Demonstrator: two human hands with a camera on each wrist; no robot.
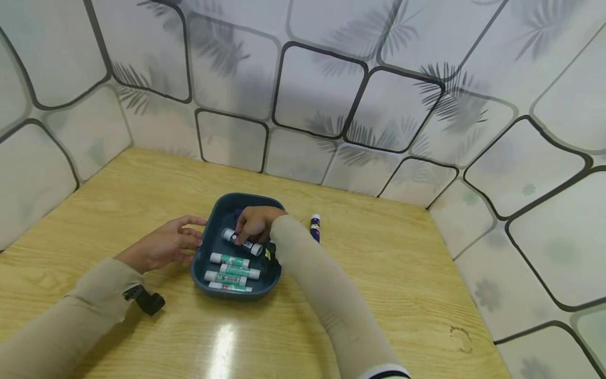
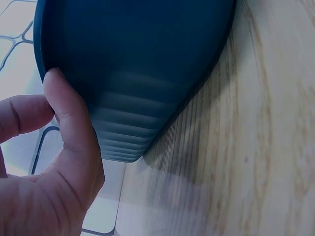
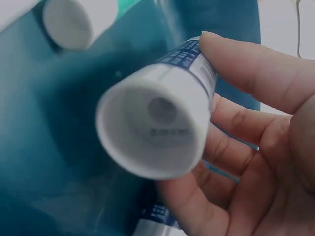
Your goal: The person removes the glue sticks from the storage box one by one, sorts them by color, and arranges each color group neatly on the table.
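Note:
My right hand (image 1: 258, 221) reaches into a dark blue-green plastic bin (image 1: 232, 296) and pinches a dark blue glue stick (image 3: 184, 56) with white ends between thumb and fingers. In the right wrist view its hollow white end faces the camera, tilted over the bin floor. Part of a second dark blue glue stick (image 3: 156, 211) shows below the fingers. Several green-and-white glue sticks (image 1: 229, 260) lie side by side in the bin's near half. My left hand (image 1: 165, 245) is at the bin's left side, fingers loosely spread, its thumb (image 2: 69, 108) right at the rim.
Another dark blue glue stick (image 1: 315, 227) with a white cap lies on the wood-grain table (image 1: 402, 295), right of the bin and partly behind the right sleeve. Patterned walls (image 1: 317, 89) enclose the table's back and sides.

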